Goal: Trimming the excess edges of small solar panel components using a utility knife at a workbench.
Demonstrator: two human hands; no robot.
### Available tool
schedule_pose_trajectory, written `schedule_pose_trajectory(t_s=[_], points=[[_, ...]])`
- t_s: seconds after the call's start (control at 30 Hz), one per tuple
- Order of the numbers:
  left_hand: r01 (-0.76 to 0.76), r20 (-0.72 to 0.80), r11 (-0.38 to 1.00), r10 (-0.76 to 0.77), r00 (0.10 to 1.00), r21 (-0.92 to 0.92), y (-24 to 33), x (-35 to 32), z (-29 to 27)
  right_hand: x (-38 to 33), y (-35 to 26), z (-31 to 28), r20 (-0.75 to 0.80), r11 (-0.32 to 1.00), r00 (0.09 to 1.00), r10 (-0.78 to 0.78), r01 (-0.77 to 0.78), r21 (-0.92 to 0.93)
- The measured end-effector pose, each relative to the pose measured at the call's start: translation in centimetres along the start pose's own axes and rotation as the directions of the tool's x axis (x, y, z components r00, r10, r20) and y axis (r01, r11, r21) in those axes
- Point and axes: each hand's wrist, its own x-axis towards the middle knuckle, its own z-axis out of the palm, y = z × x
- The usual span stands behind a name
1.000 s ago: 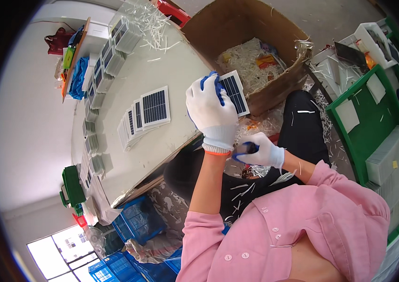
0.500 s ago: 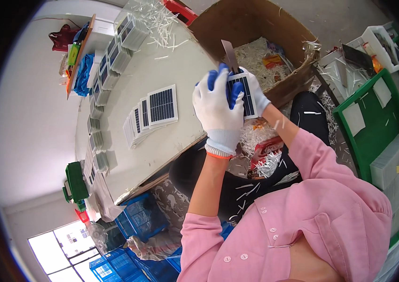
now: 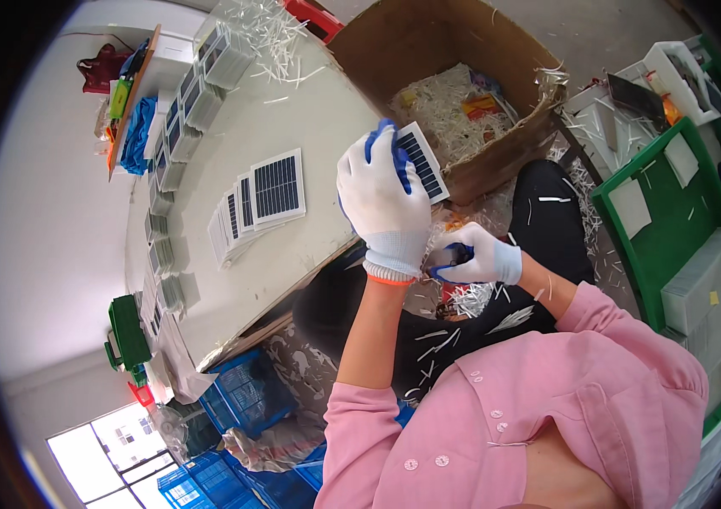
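My left hand (image 3: 384, 191), in a white glove with blue coated fingers, is closed on a small solar panel (image 3: 426, 165). The panel has dark cells, pale lines and a white border, and it is tilted over the edge of the carton. Lower down, my right hand (image 3: 477, 254), gloved the same way, is apart from the panel with its fingers curled. Something dark shows between its thumb and fingers, but I cannot make out what it is. To the left, a fanned row of similar solar panels (image 3: 278, 188) lies on the pale table (image 3: 326, 119).
Stacks of panels (image 3: 182, 127) line the table's far left edge. A cardboard carton (image 3: 377, 47) of white shreds stands beyond my hands. More shreds lie on my dark trousers. At right is a green tray (image 3: 632, 229); blue crates (image 3: 250, 390) stand below the table.
My right hand has dropped away from the panel, down toward my lap. A flat blade-like strip that stuck up beside the panel no longer shows there. My left hand still holds the panel.
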Motion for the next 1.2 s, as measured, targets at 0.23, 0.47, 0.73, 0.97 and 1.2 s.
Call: schedule_pose_trajectory(t_s=[0.23, 0.47, 0.73, 0.97, 1.2], points=[[0.045, 0.012, 0.991, -0.046, 0.999, 0.125, 0.9, 0.5, -0.3, 6.2, 2.6, 1.5, -0.617, 0.932, 0.735, -0.281, 0.055, -0.358], [-0.081, 0.068, 0.995, 0.085, 0.994, -0.052, 0.3, 0.5, -0.1, 13.9, 7.3, -2.7, -0.473, 0.851, 0.862, 0.18, 0.105, 0.514], [0.035, 0.131, 0.995, -0.047, 0.99, 0.092, -1.0, 0.0, -1.9, 5.4, 1.5, -4.1, -0.16, 0.838, 0.94, 0.3, -0.18, 0.516], [0.003, 0.025, 1.0, -0.003, 1.0, -0.016, -0.2, 0.0, -0.5, 2.6, 0.5, -3.2, 0.024, 0.974, 0.98, 0.196, -0.197, 0.108], [0.028, 0.025, 0.992, -0.032, 0.999, 0.123, 0.3, 0.0, -0.8, 2.1, 1.4, 0.1, -0.469, 0.928, 0.844, 0.258, -0.081, 0.364]])
